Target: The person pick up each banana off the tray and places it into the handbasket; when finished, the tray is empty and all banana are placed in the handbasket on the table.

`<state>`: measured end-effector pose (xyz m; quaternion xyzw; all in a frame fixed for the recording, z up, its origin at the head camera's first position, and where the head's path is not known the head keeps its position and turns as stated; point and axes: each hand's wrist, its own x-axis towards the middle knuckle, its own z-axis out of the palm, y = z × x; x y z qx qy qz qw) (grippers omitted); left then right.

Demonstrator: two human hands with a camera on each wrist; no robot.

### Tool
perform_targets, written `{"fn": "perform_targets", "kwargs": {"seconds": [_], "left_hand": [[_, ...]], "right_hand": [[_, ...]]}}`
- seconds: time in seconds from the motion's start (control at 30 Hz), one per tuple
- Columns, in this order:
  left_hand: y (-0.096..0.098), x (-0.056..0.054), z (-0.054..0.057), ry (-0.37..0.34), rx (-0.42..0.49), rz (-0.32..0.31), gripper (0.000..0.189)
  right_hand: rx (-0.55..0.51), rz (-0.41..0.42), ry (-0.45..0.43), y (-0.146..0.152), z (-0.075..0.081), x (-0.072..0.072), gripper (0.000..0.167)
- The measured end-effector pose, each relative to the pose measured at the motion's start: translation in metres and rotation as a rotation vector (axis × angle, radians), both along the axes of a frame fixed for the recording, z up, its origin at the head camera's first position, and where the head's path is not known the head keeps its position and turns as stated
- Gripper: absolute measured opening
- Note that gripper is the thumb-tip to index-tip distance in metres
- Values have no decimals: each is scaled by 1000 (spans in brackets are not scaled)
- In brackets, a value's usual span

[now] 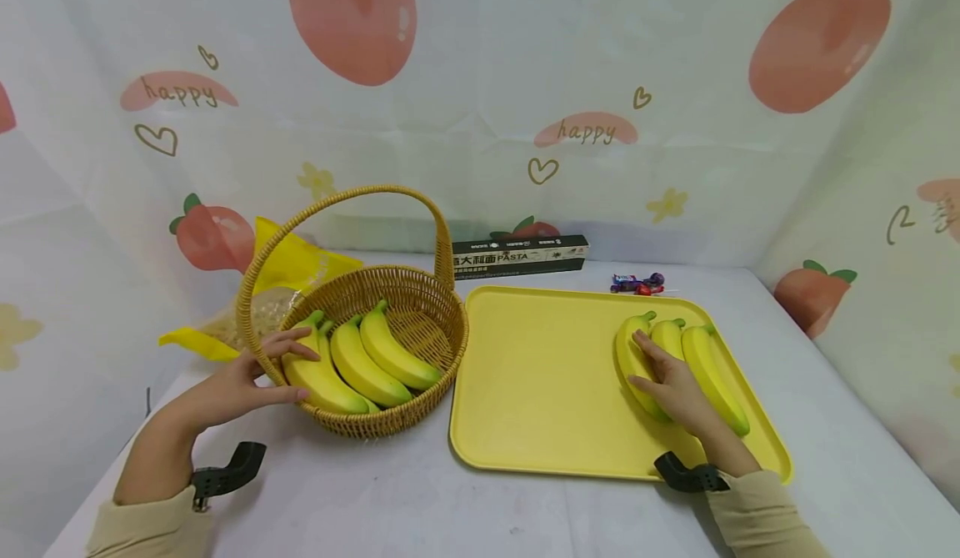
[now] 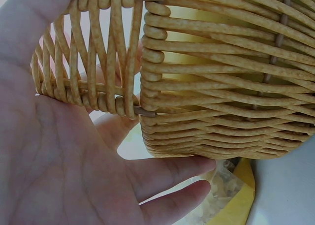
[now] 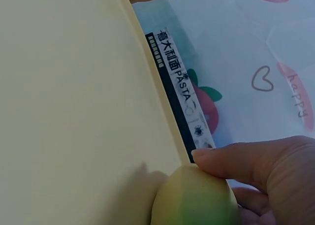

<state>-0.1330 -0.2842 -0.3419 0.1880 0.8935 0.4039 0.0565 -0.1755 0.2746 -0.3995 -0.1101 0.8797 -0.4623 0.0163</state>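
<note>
A wicker basket (image 1: 390,420) with a tall hooped handle (image 1: 337,199) stands on the left, holding several yellow bananas (image 1: 390,354). My left hand (image 1: 243,374) is spread at its left side, around the foot of the handle. In the head view its fingertips reach over the leftmost banana (image 1: 322,383); the left wrist view shows fairly straight fingers (image 2: 170,176) along the wickerwork. Three bananas lie side by side on the yellow tray (image 1: 540,374) at right. My right hand (image 1: 678,391) holds the leftmost of them (image 1: 632,358), thumb on one side and fingers on the other.
Behind the basket lies a yellow and clear bag (image 1: 300,258) of pasta-like pieces. A dark pasta box (image 1: 517,258) sits at the back, left of some small wrapped sweets (image 1: 637,284). Printed cloth (image 1: 465,124) hangs behind the white table (image 1: 390,508).
</note>
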Motion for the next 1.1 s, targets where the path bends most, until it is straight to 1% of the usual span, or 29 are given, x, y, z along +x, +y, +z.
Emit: {"fn": "perform_targets", "kwargs": {"seconds": [0.07,0.13,0.27,0.4,0.57,0.67,0.7,0.8,0.9,0.93,1.03,1.1], "left_hand": [[0,0,0,1,-9,-5,38],[0,0,0,3,-14,-11,38],[-1,0,-1,15,-24,-11,38],[-1,-1,-1,31,-45,-3,38],[-1,-1,-1,17,-40,-8,39],[-1,0,0,15,-62,4,40],[-1,0,0,17,-64,0,41],[-1,0,0,18,-82,14,40],[-1,0,0,18,-74,4,38],[-1,0,1,12,-79,12,37],[-1,0,1,4,-55,-10,37],[-1,-1,1,-2,-44,-13,37]], "right_hand": [[26,-2,-13,0,-1,0,67],[50,12,-31,1,-2,1,71],[93,82,-91,2,-5,2,83],[110,129,-122,2,-9,2,86],[125,137,-96,2,-5,3,83],[125,145,-88,0,-1,4,82],[124,151,-89,-1,1,4,83],[122,179,-77,-3,6,4,82],[134,202,-50,-5,11,4,79],[134,207,-40,-6,13,3,77],[133,214,-18,-8,17,3,73],[125,222,-13,-11,20,3,72]]}}
